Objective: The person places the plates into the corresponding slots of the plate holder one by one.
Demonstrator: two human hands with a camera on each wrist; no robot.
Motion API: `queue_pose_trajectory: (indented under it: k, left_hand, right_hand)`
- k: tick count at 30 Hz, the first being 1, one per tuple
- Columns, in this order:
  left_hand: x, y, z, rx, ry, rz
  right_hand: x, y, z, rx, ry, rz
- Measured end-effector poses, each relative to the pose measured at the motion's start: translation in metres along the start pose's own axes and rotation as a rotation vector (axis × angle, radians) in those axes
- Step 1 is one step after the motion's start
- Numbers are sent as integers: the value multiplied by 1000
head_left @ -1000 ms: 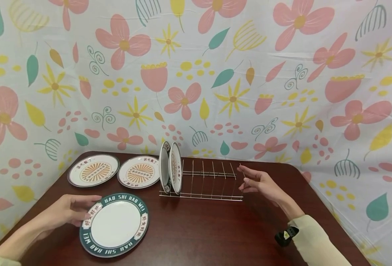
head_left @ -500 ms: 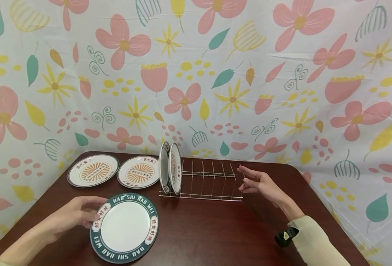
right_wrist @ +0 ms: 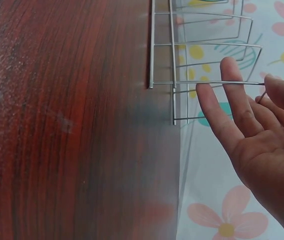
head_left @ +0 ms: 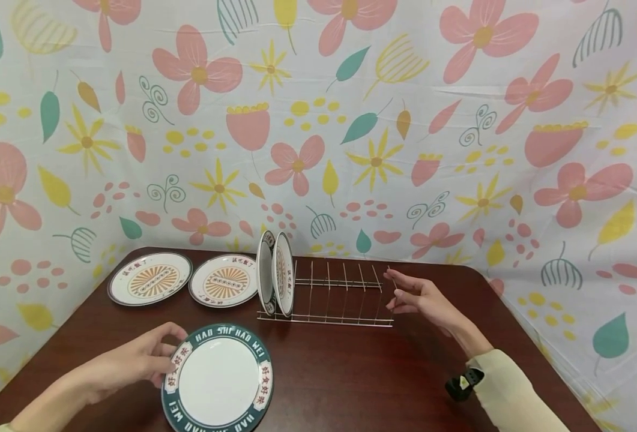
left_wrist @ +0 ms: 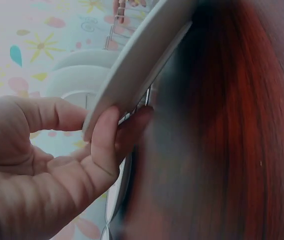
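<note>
Green-rimmed plate [head_left: 221, 381] is in the lower part of the head view, left of the middle, and the bottom border of the frame cuts its lowest edge. Its plain white centre faces up, and the rim carries white letters and red characters. The left hand [head_left: 134, 363] holds this plate at its left edge, in a narrow grip, with thumb and fingers on opposite faces. In the left wrist view the plate is seen from its edge, at a slant; I cannot tell whether its far part touches the brown table [head_left: 350, 372].

The right hand [head_left: 423, 300], right of the middle in the head view, pinches the end wire of the metal rack [head_left: 345, 323]. In the right wrist view the thumb is at the wire and two fingers extend behind it.

At the left end of the rack, two standing plates [head_left: 283, 276] are upright, one just beside the other. Further left, two lying plates [head_left: 149, 279] with orange rays rest flat on the table. A black wristband [head_left: 465, 384] is beside the cream sleeve [head_left: 513, 390] at lower right. Flowered cloth [head_left: 307, 78] fills the upper frame.
</note>
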State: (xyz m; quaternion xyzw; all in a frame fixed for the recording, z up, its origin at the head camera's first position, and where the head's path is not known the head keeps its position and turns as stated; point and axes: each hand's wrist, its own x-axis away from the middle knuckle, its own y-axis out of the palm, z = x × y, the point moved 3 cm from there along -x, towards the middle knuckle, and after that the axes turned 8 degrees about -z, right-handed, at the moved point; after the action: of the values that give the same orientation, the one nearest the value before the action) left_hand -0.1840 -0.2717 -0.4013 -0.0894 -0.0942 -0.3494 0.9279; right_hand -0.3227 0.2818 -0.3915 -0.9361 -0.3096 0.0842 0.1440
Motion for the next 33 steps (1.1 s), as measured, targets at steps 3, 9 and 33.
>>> queue_pose_trajectory:
  k: [3,9,33]
  left_hand:
    - [-3,4,2,41,4,-21]
    - [-6,8,4,151,85,-100]
    - [-25,47,47,159,242,-179]
  right_hand:
    - [0,1,0,2,-3,0]
    - [0,2,-2,11,7,1]
    - [0,1,2,3,8,1]
